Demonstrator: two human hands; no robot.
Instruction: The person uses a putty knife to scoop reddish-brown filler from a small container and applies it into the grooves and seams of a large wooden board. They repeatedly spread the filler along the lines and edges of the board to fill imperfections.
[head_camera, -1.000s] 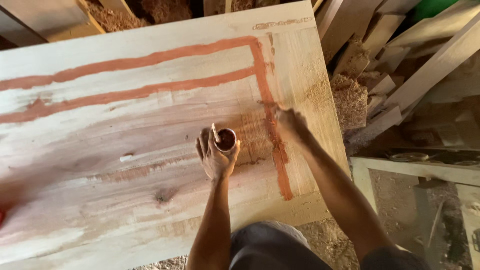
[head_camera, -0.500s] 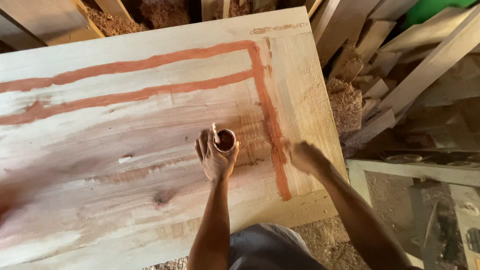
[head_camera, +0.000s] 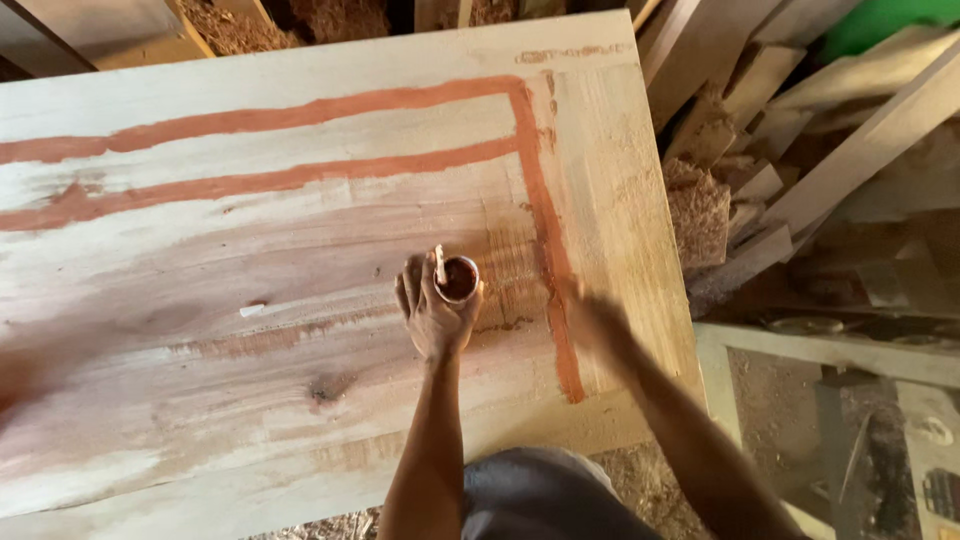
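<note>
There is one view only, from a camera on the person's head, looking almost straight down. It sits close above the left hand (head_camera: 437, 318), which grips a small cup (head_camera: 459, 279) near the frame's centre. The wooden panel (head_camera: 250, 300) fills the picture left of that grip; the right hand (head_camera: 592, 318) is just right of it, with stacked timber offcuts (head_camera: 800, 130) beyond.

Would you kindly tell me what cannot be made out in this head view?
- Right hand: motion-blurred, so its fingers, and anything in them, are unclear.
- Cup in the left hand: its lower part is hidden by the grip; the dark reddish contents are too small to identify.
- Board: cut off by the left edge.
- Person's body: cut off by the bottom edge.
</note>
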